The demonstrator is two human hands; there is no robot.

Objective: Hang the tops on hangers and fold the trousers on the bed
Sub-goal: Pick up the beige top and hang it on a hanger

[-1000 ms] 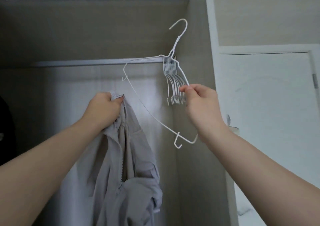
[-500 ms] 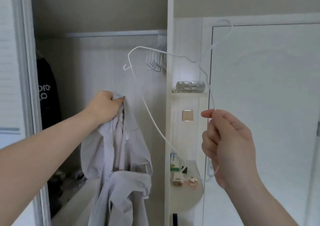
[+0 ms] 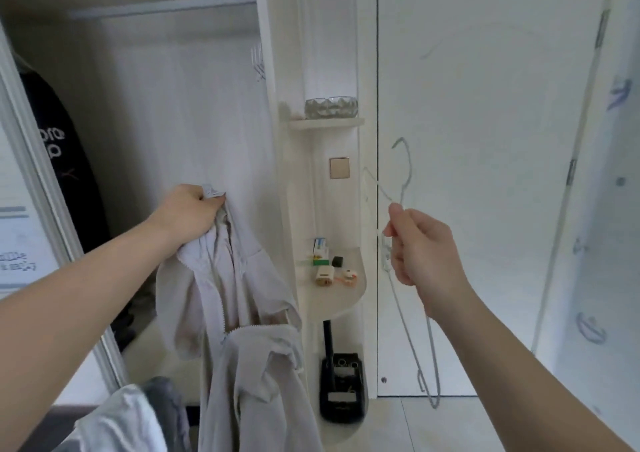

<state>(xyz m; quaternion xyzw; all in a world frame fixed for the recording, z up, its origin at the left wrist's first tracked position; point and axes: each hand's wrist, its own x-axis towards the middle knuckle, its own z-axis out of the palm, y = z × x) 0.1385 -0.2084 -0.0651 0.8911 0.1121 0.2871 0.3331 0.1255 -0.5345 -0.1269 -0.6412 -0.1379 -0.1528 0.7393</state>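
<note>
- The step in hand, as I judge it, is hanging a top. The left hand (image 3: 188,211) is clamped round the collar end of a pale grey zip top (image 3: 225,295), fingers curled into the cloth; the top hangs free below the fist with its zip open.
- The right hand (image 3: 426,247) pinches a thin white wire hanger (image 3: 408,171) between thumb and fingertips; the hook stands above the hand and the long arm of the wire trails down below it, in front of a white door (image 3: 485,122); hanger and top are well apart.
- The next move, by my reckoning, is to bring the hands together and slide one end of the hanger into the neck of the top; the cloth is limp and bunched in the fist, so the collar likely needs opening first; the slim wire may twist in so light a pinch.
- The open wardrobe (image 3: 173,105) beyond the left hand holds a black garment (image 3: 59,146) to that hand's outer side, and spare hangers (image 3: 258,60) high above it.
- A glass dish (image 3: 330,107) sits on the upper shelf (image 3: 325,124), above and between the hands, its contents too blurred to tell; the lower shelf (image 3: 332,299), between the hands and slightly below them, carries small boxes (image 3: 323,275).
- A heap of clothes (image 3: 117,424) lies below the left forearm; whether trousers are among them I cannot tell.
</note>
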